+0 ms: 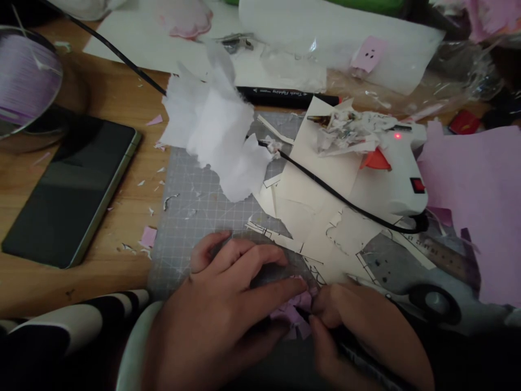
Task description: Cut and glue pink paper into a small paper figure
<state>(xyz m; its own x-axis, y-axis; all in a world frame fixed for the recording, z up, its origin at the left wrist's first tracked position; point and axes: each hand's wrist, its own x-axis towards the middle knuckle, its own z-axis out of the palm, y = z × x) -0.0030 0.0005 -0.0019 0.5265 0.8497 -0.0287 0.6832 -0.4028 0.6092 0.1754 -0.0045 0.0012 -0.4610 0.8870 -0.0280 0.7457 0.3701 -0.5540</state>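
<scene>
1. Our left hand (228, 304) is spread low over the grey gridded cutting mat (191, 184), forefinger and thumb gripping a small pink-purple piece of cut paper (291, 315); that piece lies between our two hands, and we judge the hold stops it sliding

2. The other left fingers bend down toward the mat, grasping nothing that we can see, perhaps to brace the palm

3. Our right hand (362, 320) is closed round a slim black pen with pale lettering (358, 355), pinched low near its front end, probably for fine control; the hand hides whether the tip meets the paper

4. A white plastic glue gun with a red trigger (402, 190) rests on its side, nozzle over loose cream paper sheets (303, 184), perhaps to spare the mat from drips; its red light glows

5. Black-handled scissors (435, 304) lie just beyond our right hand, seemingly for easy reach, while a dark rectangular phone (73, 190) sits well to the left, apart from the scraps
</scene>
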